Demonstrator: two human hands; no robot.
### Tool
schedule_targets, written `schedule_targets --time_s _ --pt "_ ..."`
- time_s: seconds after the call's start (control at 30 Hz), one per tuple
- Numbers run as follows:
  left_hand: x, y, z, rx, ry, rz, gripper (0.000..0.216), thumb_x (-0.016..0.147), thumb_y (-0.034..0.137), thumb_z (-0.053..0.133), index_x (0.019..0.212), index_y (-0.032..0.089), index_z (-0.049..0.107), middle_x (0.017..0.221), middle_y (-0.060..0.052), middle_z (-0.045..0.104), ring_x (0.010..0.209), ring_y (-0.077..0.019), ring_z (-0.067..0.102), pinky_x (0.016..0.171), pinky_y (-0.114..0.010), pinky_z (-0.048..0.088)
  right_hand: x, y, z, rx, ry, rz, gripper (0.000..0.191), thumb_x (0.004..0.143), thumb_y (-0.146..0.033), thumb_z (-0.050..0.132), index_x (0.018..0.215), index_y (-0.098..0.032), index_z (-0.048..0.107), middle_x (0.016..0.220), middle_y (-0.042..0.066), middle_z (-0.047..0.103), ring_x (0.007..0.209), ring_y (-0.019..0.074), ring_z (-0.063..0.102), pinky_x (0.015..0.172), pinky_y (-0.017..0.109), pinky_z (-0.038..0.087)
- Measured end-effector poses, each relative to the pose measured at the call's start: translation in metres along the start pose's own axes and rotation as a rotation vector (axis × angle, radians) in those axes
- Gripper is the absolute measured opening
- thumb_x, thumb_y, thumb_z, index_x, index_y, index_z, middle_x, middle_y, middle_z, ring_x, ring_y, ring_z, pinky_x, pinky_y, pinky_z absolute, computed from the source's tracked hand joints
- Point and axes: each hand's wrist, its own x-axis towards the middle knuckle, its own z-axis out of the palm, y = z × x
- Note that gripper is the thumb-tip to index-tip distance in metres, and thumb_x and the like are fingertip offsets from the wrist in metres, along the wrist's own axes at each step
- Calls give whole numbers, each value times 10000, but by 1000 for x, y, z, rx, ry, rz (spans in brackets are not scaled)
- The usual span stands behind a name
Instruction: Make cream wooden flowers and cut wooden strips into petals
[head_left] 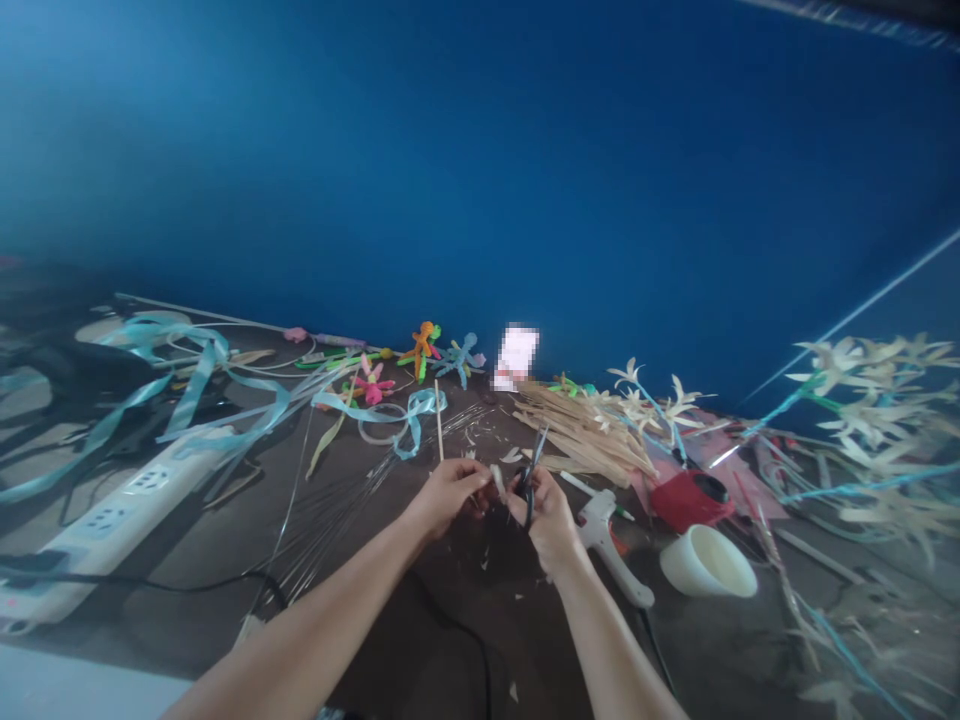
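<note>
My left hand (pixel 452 492) is closed in a pinch on a small pale husk-like piece (pixel 496 478). Its far end comes up against the fingers of my right hand (pixel 551 515). That hand also holds a pair of scissors (pixel 538 450), with the black handles around the fingers and the blades pointing up and away. A thin pale stick (pixel 439 420) rises just beyond my left knuckles; whether the hand touches it, I cannot tell. Beyond the scissors lies a pile of dry tan strips (pixel 585 425). Small pale scraps are scattered on the dark table around my hands.
Right of my hands are a white glue gun (pixel 611 545), a white cup (pixel 705 562), a red container (pixel 690 497) and pale husk flowers (pixel 862 380). At left lie a power strip (pixel 112 520), blue ribbon (pixel 202 350) and thin wires (pixel 352 505). Colourful fuzzy figures (pixel 424 348) line the back.
</note>
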Motion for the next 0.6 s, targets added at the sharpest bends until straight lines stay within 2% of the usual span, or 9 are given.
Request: schedule_targets --time_s 0.13,0.27,0.43,0.6 --pt "-3 3 2 -1 -34 4 261 620 354 632 701 111 583 606 -14 546 472 -75 481 381 -170 395 0 -1 -1 48 -2 -29 194 628 -141 597 739 -187 444 617 -55 458 517 71 420 483 182 327" --pt "-3 1 3 39 -28 29 286 565 329 679 738 123 583 587 0 545 477 -81 479 381 -172 386 1 3 -1 7 2 -51 220 615 -130 602 753 -187 441 635 -49 471 541 78 439 510 188 350" --pt "0 -5 2 117 13 77 242 603 351 641 637 122 571 481 27 510 416 -70 456 392 -177 367 1 6 1 -50 -5 -64 249 602 -160 627 771 -185 446 648 -42 475 563 85 454 525 189 370" --pt "0 -2 1 17 -13 11 224 617 335 637 634 122 568 543 8 547 447 -70 480 404 -172 380 -1 0 2 3 2 -19 279 584 -178 661 773 -190 456 652 -43 485 569 87 460 538 196 379"
